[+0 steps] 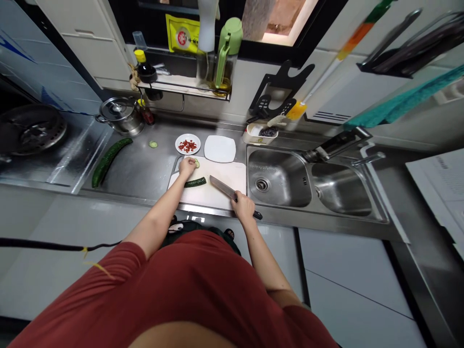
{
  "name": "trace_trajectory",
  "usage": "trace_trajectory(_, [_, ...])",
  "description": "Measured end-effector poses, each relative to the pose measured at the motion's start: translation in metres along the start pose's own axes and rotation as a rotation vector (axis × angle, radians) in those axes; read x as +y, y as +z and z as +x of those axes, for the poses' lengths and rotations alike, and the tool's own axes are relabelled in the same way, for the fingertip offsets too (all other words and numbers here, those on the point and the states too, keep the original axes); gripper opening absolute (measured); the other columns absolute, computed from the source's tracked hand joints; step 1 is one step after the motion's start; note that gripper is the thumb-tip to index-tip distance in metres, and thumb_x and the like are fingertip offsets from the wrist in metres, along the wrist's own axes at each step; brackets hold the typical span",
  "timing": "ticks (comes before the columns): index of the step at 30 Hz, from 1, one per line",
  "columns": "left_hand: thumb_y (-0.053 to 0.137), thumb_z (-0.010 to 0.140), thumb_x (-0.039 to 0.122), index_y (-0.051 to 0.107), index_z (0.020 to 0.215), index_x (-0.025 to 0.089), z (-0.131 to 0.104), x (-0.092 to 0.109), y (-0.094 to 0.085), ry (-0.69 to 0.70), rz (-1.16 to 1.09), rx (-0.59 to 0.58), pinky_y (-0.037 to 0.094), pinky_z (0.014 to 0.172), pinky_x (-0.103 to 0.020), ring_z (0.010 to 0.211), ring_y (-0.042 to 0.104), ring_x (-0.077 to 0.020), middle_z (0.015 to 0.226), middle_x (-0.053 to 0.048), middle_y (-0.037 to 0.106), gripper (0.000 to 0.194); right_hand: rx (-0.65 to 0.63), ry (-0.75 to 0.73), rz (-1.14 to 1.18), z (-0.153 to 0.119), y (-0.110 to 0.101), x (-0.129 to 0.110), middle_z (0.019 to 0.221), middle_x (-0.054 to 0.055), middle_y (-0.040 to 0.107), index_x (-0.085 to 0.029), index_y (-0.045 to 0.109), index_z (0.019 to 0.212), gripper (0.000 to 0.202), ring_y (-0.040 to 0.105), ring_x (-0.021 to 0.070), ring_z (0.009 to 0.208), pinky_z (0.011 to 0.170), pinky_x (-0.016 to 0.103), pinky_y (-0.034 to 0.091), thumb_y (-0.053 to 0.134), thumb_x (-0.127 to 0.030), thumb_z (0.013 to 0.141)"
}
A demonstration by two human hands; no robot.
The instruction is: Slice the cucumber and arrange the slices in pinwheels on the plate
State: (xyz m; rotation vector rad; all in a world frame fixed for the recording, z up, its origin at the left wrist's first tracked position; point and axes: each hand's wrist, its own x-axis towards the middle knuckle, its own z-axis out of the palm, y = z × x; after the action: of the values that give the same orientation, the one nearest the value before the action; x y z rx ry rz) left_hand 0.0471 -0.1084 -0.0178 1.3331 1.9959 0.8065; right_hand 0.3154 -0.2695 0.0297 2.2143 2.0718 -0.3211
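The left hand (187, 167) seems to pinch a cucumber slice (197, 164); the right hand (244, 208) holds a kitchen knife (222, 187) near a cucumber chunk (195, 182).

Even, cool light of middling strength covers the steel counter (139, 164), with glints in the sink (290, 164) at 3 o'clock and brighter patches through the window (282, 19) at 1 o'clock. Wide-angle distortion slants the cupboard (79, 48) at 10 o'clock.
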Motion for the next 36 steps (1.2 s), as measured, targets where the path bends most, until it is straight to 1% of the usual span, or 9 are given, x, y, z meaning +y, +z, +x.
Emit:
trace_trajectory(4, [0.066, 0.068, 0.019, 0.071, 0.089, 0.019, 0.011, 0.002, 0.007, 0.041, 0.061, 0.003, 0.043, 0.074, -0.026, 0.073, 0.061, -0.0147, 0.079, -0.001, 0.07, 0.021, -0.005, 0.014, 0.022, 0.004, 0.0, -0.001, 0.102, 0.007, 0.069, -0.024, 0.059, 0.117, 0.028, 0.063, 0.02, 0.091, 0.074, 0.027, 0.037, 0.047, -0.034, 0.094])
trace_trajectory(10, [0.066, 0.071, 0.022, 0.073, 0.094, 0.018, 0.02, 0.004, 0.008, 0.102, 0.125, -0.014, 0.044, 0.077, -0.027, 0.078, 0.063, -0.0173, 0.087, -0.005, 0.073, 0.024, -0.032, 0.023, 0.043, 0.004, -0.006, -0.001, 0.104, 0.007, 0.069, -0.025, 0.06, 0.117, 0.027, 0.063, 0.02, 0.092, 0.075, 0.027, 0.038, 0.049, -0.033, 0.093])
trace_trajectory(15, [0.062, 0.072, 0.019, 0.072, 0.102, 0.019, 0.014, 0.002, 0.004, 0.163, 0.194, 0.004, 0.045, 0.082, -0.029, 0.084, 0.063, -0.0189, 0.093, -0.007, 0.073, 0.031, -0.049, 0.016, 0.068, 0.006, -0.012, 0.002, 0.104, 0.007, 0.069, -0.025, 0.06, 0.118, 0.029, 0.064, 0.02, 0.092, 0.075, 0.026, 0.039, 0.047, -0.034, 0.094])
trace_trajectory(18, [0.059, 0.074, 0.018, 0.073, 0.099, 0.018, 0.008, 0.002, 0.003, 0.198, 0.252, 0.019, 0.044, 0.086, -0.032, 0.091, 0.062, -0.0213, 0.099, -0.01, 0.071, 0.029, -0.032, 0.016, 0.084, 0.008, -0.013, 0.004, 0.104, 0.007, 0.07, -0.025, 0.061, 0.117, 0.029, 0.064, 0.0205, 0.092, 0.075, 0.027, 0.039, 0.048, -0.035, 0.093])
trace_trajectory(23, [0.061, 0.074, 0.021, 0.075, 0.092, 0.02, 0.005, 0.004, 0.002, 0.189, 0.263, 0.038, 0.044, 0.088, -0.035, 0.102, 0.058, -0.0257, 0.108, -0.012, 0.067, 0.023, -0.022, 0.042, 0.125, 0.01, -0.011, 0.004, 0.106, 0.007, 0.07, -0.026, 0.06, 0.12, 0.032, 0.064, 0.0208, 0.092, 0.075, 0.027, 0.039, 0.048, -0.035, 0.092])
trace_trajectory(27, [0.064, 0.074, 0.024, 0.073, 0.095, 0.021, 0.003, 0.005, -0.004, 0.172, 0.231, 0.057, 0.044, 0.087, -0.034, 0.098, 0.059, -0.0241, 0.106, -0.01, 0.066, 0.024, -0.044, 0.083, 0.172, 0.011, -0.009, -0.002, 0.102, 0.008, 0.07, -0.026, 0.06, 0.124, 0.035, 0.064, 0.0211, 0.093, 0.075, 0.027, 0.039, 0.047, -0.036, 0.093])
trace_trajectory(29, [0.062, 0.076, 0.026, 0.072, 0.098, 0.021, -0.002, 0.003, -0.008, 0.158, 0.198, 0.091, 0.044, 0.087, -0.033, 0.094, 0.06, -0.0226, 0.103, -0.009, 0.066, 0.025, -0.057, 0.088, 0.199, 0.012, -0.007, -0.005, 0.1, 0.008, 0.071, -0.026, 0.061, 0.124, 0.035, 0.064, 0.0207, 0.091, 0.074, 0.026, 0.038, 0.043, -0.037, 0.095])
trace_trajectory(32, [0.057, 0.081, 0.026, 0.071, 0.102, 0.019, -0.017, 0.0, -0.014, 0.156, 0.156, 0.134, 0.045, 0.087, -0.033, 0.09, 0.06, -0.0212, 0.102, -0.009, 0.065, 0.027, -0.069, 0.073, 0.234, 0.015, -0.004, -0.008, 0.098, 0.007, 0.071, -0.024, 0.063, 0.118, 0.036, 0.063, 0.0195, 0.088, 0.071, 0.025, 0.037, 0.036, -0.037, 0.098])
trace_trajectory(36, [0.055, 0.084, 0.027, 0.07, 0.103, 0.017, -0.044, -0.006, -0.018, 0.262, 0.13, 0.076, 0.045, 0.09, -0.032, 0.092, 0.06, -0.0214, 0.1, -0.009, 0.066, 0.027, -0.062, 0.036, 0.281, 0.019, 0.001, -0.013, 0.096, 0.007, 0.071, -0.021, 0.064, 0.11, 0.034, 0.062, 0.0191, 0.087, 0.067, 0.024, 0.035, 0.036, -0.036, 0.097])
